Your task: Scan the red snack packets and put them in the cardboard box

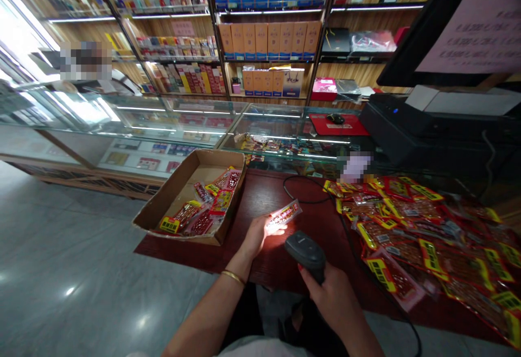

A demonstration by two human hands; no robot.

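Note:
My left hand is closed on a small red-and-clear snack packet, held just above the dark red tabletop. Light from the scanner falls on the packet and my fingers. In my right hand is a black handheld barcode scanner, its head pointing toward the packet. To the left stands an open cardboard box with several similar packets lying inside. A large heap of red and yellow snack packets spreads over the table at the right.
A black cable loops across the table. Behind it are glass display counters, a mouse on a red mat, and a monitor at right. A person is behind the far-left counter. Shelves of boxes line the wall.

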